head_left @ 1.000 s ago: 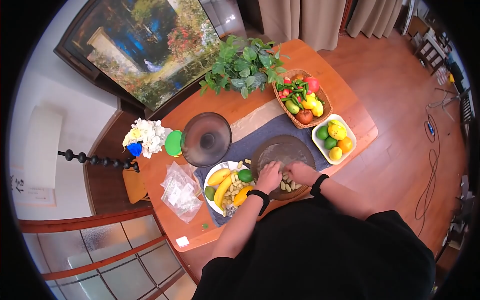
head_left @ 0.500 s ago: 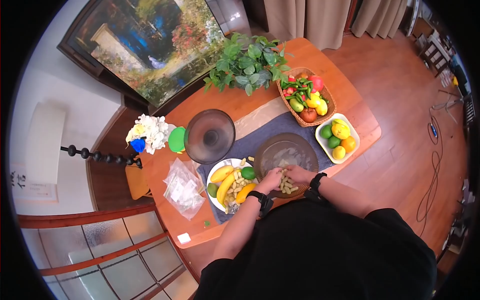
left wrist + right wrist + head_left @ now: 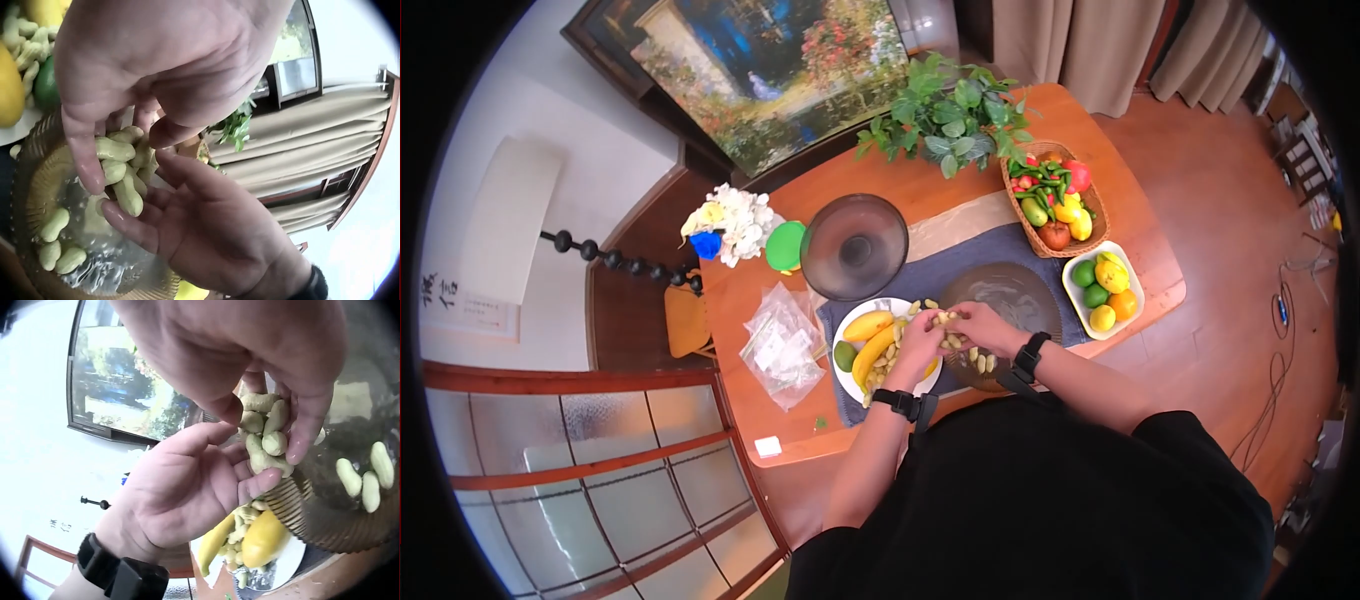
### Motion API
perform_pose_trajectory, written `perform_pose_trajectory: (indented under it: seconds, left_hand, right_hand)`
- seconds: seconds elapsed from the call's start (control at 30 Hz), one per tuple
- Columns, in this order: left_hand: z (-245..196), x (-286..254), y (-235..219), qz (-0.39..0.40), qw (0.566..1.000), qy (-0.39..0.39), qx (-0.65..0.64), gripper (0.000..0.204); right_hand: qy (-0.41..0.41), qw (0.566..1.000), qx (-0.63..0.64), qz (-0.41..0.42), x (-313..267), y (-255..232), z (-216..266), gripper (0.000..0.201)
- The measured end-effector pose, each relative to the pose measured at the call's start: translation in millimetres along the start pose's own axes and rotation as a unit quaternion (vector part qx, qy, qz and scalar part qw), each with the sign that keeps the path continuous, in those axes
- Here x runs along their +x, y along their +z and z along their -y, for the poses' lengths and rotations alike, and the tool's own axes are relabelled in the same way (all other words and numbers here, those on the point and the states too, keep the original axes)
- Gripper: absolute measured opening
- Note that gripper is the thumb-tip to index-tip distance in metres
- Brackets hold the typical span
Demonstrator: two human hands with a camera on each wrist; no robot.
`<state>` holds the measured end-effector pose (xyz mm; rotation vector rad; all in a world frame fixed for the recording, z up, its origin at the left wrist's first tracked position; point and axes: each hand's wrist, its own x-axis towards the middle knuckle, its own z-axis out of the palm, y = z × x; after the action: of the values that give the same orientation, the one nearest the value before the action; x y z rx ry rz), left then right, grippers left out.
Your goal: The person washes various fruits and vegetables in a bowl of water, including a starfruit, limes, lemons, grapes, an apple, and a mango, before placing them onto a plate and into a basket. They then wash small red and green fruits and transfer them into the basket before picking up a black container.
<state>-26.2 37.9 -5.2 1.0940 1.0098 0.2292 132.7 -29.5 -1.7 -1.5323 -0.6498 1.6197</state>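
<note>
Pinching a cluster of peanuts [image 3: 114,171] between curled fingers, the left hand [image 3: 920,342] and right hand [image 3: 990,330] meet near the rim of the ribbed bowl [image 3: 1040,300], where 3 loose peanuts [image 3: 370,490] lie; cupping closer underneath should stop slips, with the white plate [image 3: 887,304] of fruit and more peanuts just beside the bowl, at the person's left

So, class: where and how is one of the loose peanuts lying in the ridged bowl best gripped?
Probably pinched across its middle, from above: a loose peanut is long and narrow, and the ridged bowl is open on top while its wall hinders a sideways approach.
</note>
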Motion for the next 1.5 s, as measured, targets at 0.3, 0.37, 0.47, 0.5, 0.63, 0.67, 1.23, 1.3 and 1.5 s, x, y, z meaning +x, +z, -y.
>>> perform_pose_trajectory:
  seconds: [0.3,0.37,0.47,0.5,0.63,0.67,1.23,1.3,1.5]
  left_hand:
    - [38.9,-27.3,-77.1,-0.228,0.941,0.133,0.209,0.039]
    - [50.9,-25.1,-80.9,-0.239,0.946,0.143,0.166,0.041]
    - [46.2,-33.1,-77.5,-0.251,0.947,0.142,0.144,0.043]
    - [45.2,-34.9,-77.3,-0.252,0.944,0.132,0.165,0.044]
    - [39.6,-41.8,-76.8,-0.244,0.949,0.121,0.161,0.043]
    - [38.4,-44.0,-76.5,-0.246,0.953,0.119,0.133,0.042]
    - [145.2,-86.9,-102.1,-0.525,0.834,0.168,0.004,0.013]
    - [161.2,-92.3,-96.7,-0.545,0.832,0.055,-0.085,0.014]
    - [138.7,-96.2,-86.0,-0.434,0.890,0.129,0.044,0.013]
  right_hand:
    - [0.023,0.995,0.005,0.099,47.7,94.1,3.5,0.029]
    - [0.016,0.996,-0.020,0.083,49.4,102.3,0.9,0.030]
    - [0.021,0.995,-0.037,0.090,55.9,107.1,-10.0,0.031]
    - [0.028,0.996,-0.028,0.079,55.7,107.4,-10.2,0.032]
    - [0.053,0.997,0.000,0.050,53.0,106.5,-7.7,0.033]
    - [0.052,0.997,0.001,0.050,53.5,106.2,-6.5,0.033]
    - [-0.187,0.950,-0.232,-0.092,77.9,-12.9,37.1,0.023]
    - [-0.182,0.937,-0.275,-0.117,66.4,-34.1,51.9,0.023]
    - [-0.190,0.895,-0.401,-0.047,26.9,-69.2,38.6,0.031]
